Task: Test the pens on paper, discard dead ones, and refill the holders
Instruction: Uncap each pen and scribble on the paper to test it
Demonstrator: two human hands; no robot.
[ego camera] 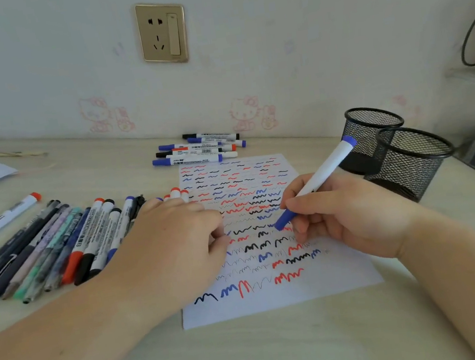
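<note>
Testing step in hand: right hand (344, 219) pinches blue-capped marker (316, 180), blue end low over paper (278, 297); left hand (173, 235), fingers curled, presses sheet; next: judge mark, sort to mesh holders (412, 160) or discard

This was a home, most likely a child's bedroom or study corner. The wall (270, 36) behind the desk carried pale wallpaper printed with pink cartoon cats (246, 112), and a gold-framed wall socket (162, 33) with a switch was set into it. The light wood-grain desk (256, 355) stood against that wall and held ordinary stationery: marker pens (199, 151), a scribbled sheet of paper (279, 300) and two black mesh pen holders (412, 160).
</note>
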